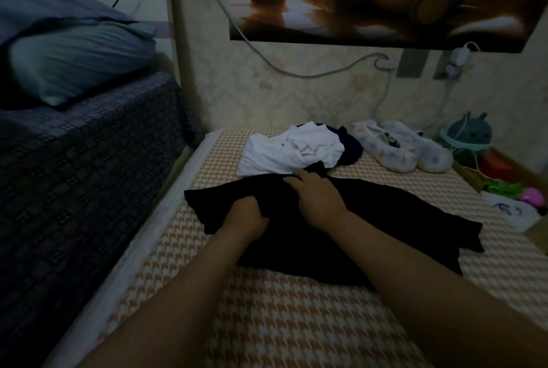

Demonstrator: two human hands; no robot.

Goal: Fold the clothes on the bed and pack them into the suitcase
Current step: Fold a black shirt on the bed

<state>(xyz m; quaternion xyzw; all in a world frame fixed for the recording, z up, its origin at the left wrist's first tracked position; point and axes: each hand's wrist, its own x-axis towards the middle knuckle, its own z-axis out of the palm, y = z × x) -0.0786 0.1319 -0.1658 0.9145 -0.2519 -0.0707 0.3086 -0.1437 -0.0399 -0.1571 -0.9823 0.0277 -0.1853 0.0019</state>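
L hand point(247, 215) gripped black garment point(370, 219) nr bed's point(296, 323) left edge; R hand point(315, 194) lay flat on it. Risk: uneven pull could've skewed fold, snagged white top point(290, 151) behind.

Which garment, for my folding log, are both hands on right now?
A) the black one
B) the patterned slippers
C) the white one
A: the left hand grips and the right hand rests flat on the black garment spread on the bed; the white garment lies behind.
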